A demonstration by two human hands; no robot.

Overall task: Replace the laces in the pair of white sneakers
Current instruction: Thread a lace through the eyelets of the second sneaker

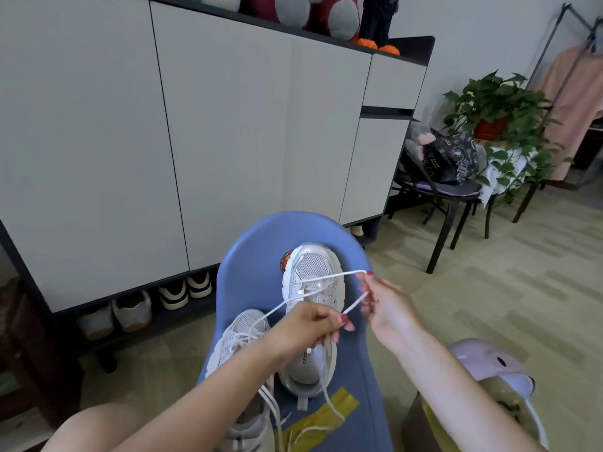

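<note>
Behind your work a tall white shoe cabinet (228, 141) is filling most of the view, and you are working on a blue plastic seat (257, 256) where both white sneakers are lying. Your right sneaker (313, 288) is lying with its toe pointing away from you, and a white lace (326, 278) is running through its lowest eyelets only, so I judge the lacing is just beginning. Your right hand (388, 308) is pinching this lace between fingertips, with one strand stretching back to the shoe and one end hanging below the fingers. Your left hand (310, 324) is curling around the other strand and is also gripping some loose beige laces (326, 396) that are falling over the heel. The left sneaker (238, 340) is lying just beside, partly under your left forearm, with tangled laces on top. Several things could go wrong now. If you are pulling harder on one side, the two ends are becoming unequal and one end may slip out of its eyelet. Because the left hand is holding new and loose laces together, they may be twisting into a knot, or you may thread the wrong one. The seat is curved, so a strong pull could be dragging the shoe toward the edge. I cannot tell if the tip of the lace is intact.
</note>
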